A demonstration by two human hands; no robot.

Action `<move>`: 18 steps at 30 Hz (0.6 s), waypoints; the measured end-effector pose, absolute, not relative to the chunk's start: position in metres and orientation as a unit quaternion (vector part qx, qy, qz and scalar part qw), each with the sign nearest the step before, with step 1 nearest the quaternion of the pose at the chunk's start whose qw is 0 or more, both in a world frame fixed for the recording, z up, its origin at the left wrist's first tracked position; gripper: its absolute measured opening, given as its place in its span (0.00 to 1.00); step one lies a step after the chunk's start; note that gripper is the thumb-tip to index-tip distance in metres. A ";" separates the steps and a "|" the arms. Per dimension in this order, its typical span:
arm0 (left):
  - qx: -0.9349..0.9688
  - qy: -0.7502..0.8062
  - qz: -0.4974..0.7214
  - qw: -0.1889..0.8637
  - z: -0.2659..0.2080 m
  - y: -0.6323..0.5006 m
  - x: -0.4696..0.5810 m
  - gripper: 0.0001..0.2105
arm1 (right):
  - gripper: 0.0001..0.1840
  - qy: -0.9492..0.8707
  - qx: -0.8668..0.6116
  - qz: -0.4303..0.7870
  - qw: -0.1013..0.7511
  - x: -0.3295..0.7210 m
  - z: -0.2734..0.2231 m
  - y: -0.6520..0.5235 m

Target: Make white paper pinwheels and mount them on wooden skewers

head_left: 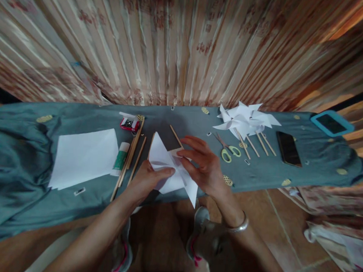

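A white paper pinwheel (160,149) with pointed, partly folded blades is held over the front of the cloth-covered table. My left hand (144,178) grips its left side, the thumb pressed near the centre and the other fingers hidden beneath. On the pinwheel's right side, my right hand (204,165) has its fingers bent around a blade by the centre; the exact contact of the fingertips is hard to see. A thin wooden stick (174,134) lies just beyond the paper.
Left of my hands are a white paper stack (84,157), a green-and-white glue stick (120,159), several wooden sticks (137,160) and a small red box (129,124). To the right lie scissors (226,149), pinwheels on sticks (243,118), a phone (289,149) and a blue-framed device (332,122).
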State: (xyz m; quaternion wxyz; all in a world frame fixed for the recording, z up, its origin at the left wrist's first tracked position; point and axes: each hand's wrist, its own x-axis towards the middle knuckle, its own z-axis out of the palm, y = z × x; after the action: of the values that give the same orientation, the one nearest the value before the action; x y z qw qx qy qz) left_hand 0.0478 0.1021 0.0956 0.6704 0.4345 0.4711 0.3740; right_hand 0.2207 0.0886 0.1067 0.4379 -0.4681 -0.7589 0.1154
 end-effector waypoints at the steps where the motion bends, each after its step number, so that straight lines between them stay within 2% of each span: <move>1: 0.429 0.468 0.380 0.673 0.095 0.102 0.048 0.11 | 0.08 -0.776 -0.462 0.088 0.420 0.220 0.106 0.087; 7: 0.384 0.495 0.381 0.679 0.104 0.103 0.046 0.11 | 0.12 -0.821 -0.456 0.018 0.342 0.214 0.105 0.077; 18: 0.401 0.504 0.375 0.666 0.100 0.103 0.044 0.11 | 0.14 -0.836 -0.452 -0.024 0.311 0.206 0.106 0.071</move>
State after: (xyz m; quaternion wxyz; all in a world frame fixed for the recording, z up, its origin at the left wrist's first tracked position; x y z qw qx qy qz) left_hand 0.0444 0.1033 0.1002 0.6665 0.4008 0.5042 0.3754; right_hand 0.2059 0.0715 0.1059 0.3109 -0.4523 -0.8356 -0.0240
